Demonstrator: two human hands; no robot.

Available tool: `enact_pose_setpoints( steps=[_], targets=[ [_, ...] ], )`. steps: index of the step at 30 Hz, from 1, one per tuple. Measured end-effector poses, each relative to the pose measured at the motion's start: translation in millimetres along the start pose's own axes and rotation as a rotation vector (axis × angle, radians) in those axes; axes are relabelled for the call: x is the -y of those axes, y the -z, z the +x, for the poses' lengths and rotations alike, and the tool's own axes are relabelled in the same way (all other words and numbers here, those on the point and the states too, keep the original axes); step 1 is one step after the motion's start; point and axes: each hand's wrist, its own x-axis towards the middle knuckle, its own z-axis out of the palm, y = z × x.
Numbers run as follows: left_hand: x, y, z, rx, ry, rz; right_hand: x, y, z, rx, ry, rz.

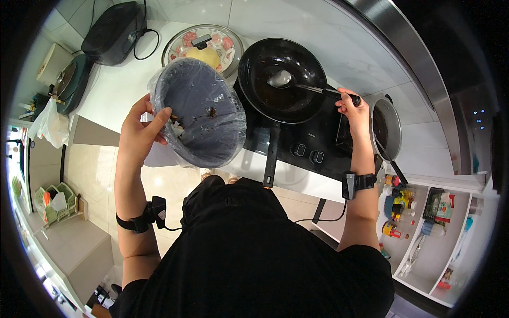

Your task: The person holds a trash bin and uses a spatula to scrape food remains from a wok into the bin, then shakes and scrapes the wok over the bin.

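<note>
My left hand [145, 125] grips the rim of a bin [203, 111] lined with a clear plastic bag, its mouth tilted towards me. Inside lie some pale and dark scraps. A metal ladle [306, 86] with a black handle is held in my right hand [353, 109], and its bowl rests over the inside of a black wok [270, 103]. A little dark liquid shows in the wok, which sits on a black gas stove [306, 139] with its handle pointing towards me. The bin is just left of the wok.
A glass lid [234, 65] covers a flowered plate with yellow food behind the bin. A metal pot [391, 123] with a utensil stands right of the stove. An open drawer [417, 246] of bottles and packets juts out at lower right. A black appliance [115, 33] stands at back left.
</note>
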Motion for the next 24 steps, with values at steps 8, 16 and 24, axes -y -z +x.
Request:
enact_pose_setpoints(
  steps=[8,16,24],
  targets=[
    [6.4,2.3,1.0,0.002,-0.008,0.054,-0.5,-22.9,11.4,0.036,0.031,-0.008],
    [4.3,1.4,-0.5,-0.012,-0.017,0.077,7.2,-36.7,20.8,0.041,0.072,0.022],
    [4.0,1.0,0.3,-0.006,0.001,0.071,21.3,-52.4,27.7,0.055,0.139,-0.015]
  ],
)
